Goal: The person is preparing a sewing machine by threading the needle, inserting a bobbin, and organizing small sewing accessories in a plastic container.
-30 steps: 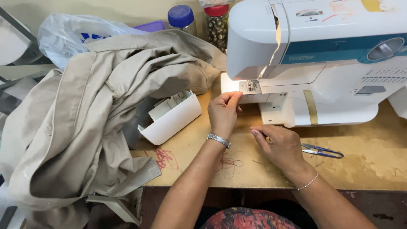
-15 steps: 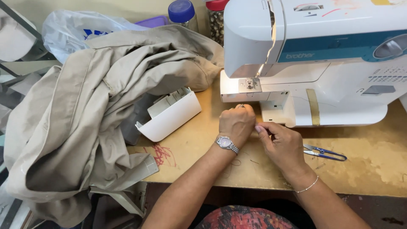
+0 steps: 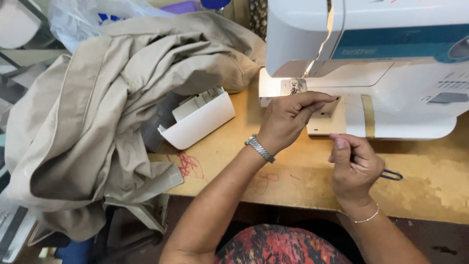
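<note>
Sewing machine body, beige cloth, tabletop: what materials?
Sewing machine body: likely moulded plastic, smooth white with a teal panel, slight sheen. Beige cloth: woven fabric, matte, creased folds. Tabletop: probably wood or board, worn yellowish surface.

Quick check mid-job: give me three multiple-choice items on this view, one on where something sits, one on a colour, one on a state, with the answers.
1. Where does the white plastic tray lie?
A. on top of the sewing machine
B. on the wooden table, between the beige cloth and the machine
C. on the floor

2. What colour is the big heap of cloth?
A. beige
B. red
C. dark blue

3. What is the left hand doing?
A. resting flat on the cloth
B. holding the tray
C. reaching to the bed of the sewing machine, below the needle area

Answers: 1 B, the tray sits on the wooden table beside the cloth. 2 A, the cloth is plainly beige. 3 C, its fingertips lie at the machine bed, while the right hand is held up, pinched, over the table.
</note>
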